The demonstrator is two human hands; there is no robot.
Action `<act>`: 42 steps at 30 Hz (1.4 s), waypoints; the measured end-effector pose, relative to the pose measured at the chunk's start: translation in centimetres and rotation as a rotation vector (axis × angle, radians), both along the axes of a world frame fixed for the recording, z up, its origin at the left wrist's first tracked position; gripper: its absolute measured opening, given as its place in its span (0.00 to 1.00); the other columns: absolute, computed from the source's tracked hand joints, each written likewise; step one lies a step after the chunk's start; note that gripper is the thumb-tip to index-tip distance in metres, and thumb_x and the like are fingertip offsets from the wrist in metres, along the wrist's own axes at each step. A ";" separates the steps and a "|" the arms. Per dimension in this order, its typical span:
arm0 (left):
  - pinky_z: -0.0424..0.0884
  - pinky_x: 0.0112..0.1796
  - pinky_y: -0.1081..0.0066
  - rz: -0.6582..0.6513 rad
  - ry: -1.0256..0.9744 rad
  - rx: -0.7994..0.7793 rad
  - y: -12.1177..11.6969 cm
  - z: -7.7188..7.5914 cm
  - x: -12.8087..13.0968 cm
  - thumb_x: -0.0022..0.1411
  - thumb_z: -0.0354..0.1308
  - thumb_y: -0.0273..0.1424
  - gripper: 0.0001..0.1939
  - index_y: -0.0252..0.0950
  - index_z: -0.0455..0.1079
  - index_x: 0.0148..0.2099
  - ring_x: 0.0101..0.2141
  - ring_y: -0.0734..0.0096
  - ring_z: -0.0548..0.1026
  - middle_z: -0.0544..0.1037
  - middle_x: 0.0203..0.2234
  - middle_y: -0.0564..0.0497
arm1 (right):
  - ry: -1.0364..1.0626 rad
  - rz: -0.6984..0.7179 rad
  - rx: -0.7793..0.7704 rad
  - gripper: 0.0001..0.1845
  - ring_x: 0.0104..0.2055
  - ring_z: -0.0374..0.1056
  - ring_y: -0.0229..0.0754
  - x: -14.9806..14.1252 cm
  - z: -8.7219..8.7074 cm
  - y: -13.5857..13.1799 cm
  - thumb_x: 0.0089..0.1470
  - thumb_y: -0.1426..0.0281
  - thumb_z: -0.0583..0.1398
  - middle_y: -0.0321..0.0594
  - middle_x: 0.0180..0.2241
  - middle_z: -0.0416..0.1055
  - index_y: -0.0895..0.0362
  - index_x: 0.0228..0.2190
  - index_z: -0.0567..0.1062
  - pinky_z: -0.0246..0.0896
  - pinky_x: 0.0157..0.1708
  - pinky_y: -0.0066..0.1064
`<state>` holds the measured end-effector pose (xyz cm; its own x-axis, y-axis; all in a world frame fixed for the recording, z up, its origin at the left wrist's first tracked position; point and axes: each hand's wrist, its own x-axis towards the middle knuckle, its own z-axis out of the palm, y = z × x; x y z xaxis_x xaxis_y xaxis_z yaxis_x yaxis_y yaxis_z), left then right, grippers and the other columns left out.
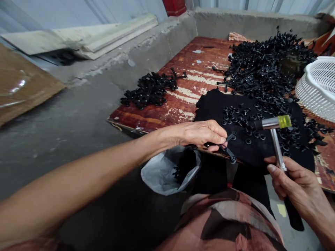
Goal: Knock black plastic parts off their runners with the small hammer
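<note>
My right hand (295,177) is wrapped round the handle of a mallet (276,139), whose metal head has a yellow-green face at one end and a black one at the other. Between the fingers of my left hand (206,134) are small black plastic parts (230,153), slim arms with round ends, held over the near edge of a black cloth (214,108). Several loose round black pieces (248,141) lie on that cloth, under and around the mallet head. My fingers partly hide the parts they hold.
A large heap of black parts (261,66) covers the back right of the worn red table (183,108); a smaller pile (151,89) sits at left. At right stands a white plastic basket (316,90). Below the table edge hangs an open whitish bag (157,174) with black parts inside.
</note>
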<state>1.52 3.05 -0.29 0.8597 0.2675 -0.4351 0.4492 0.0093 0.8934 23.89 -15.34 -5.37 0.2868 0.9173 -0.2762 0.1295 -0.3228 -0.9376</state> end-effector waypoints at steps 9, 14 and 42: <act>0.48 0.19 0.75 -0.141 -0.056 0.113 1.8 0.0 -0.2 0.58 0.53 0.34 0.13 0.31 0.70 0.28 0.18 0.79 0.55 0.62 0.16 0.54 | -0.003 0.009 -0.004 0.21 0.15 0.49 0.32 0.2 -0.3 0.2 0.54 0.52 0.64 0.27 0.15 0.56 0.55 0.41 0.73 0.45 0.13 0.22; 0.47 0.19 0.74 -0.217 0.048 0.080 2.8 0.7 0.3 0.55 0.58 0.36 0.11 0.32 0.74 0.28 0.18 0.78 0.56 0.65 0.15 0.53 | -0.008 0.014 -0.011 0.20 0.15 0.49 0.32 0.1 -0.3 0.2 0.55 0.53 0.63 0.27 0.15 0.56 0.55 0.42 0.72 0.45 0.13 0.23; 0.48 0.20 0.71 -0.026 0.103 -0.078 4.3 1.4 1.9 0.39 0.69 0.22 0.09 0.31 0.70 0.19 0.14 0.77 0.59 0.66 0.11 0.51 | -0.043 0.024 -0.004 0.20 0.15 0.49 0.33 0.1 0.0 0.2 0.55 0.53 0.63 0.27 0.15 0.55 0.55 0.41 0.73 0.44 0.14 0.24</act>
<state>3.39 7.34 1.16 0.8158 0.2080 -0.5396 0.5391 0.0642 0.8398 24.00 -15.12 -5.36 0.2760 0.9232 -0.2675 0.1774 -0.3224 -0.9298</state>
